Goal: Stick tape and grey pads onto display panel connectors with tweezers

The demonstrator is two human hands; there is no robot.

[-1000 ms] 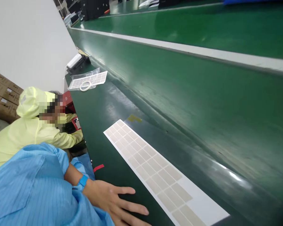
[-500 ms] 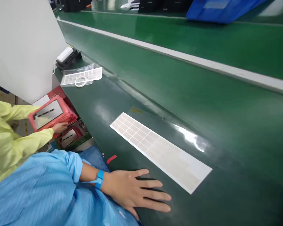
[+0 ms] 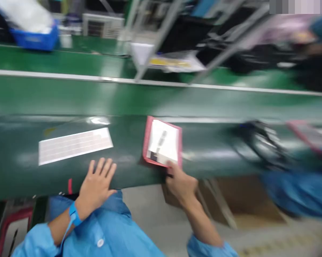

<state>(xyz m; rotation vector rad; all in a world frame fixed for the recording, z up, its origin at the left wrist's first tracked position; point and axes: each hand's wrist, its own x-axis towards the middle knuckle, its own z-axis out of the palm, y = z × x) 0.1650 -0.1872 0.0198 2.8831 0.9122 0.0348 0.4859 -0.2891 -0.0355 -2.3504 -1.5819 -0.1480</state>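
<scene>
Head | your right grip (image 3: 182, 182) pinched the red-framed panel (image 3: 169, 144) by its near edge, over the bench (image 3: 129, 167) | your left grip (image 3: 96, 184) lay spread, empty | panel seemed stiff, light, fragile-faced, edges safest

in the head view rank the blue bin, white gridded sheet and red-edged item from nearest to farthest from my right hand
1. Red-edged item: nearest, its near edge in the right hand.
2. White gridded sheet: off to the left, flat on the bench.
3. Blue bin: farthest, at the far upper left.
</scene>
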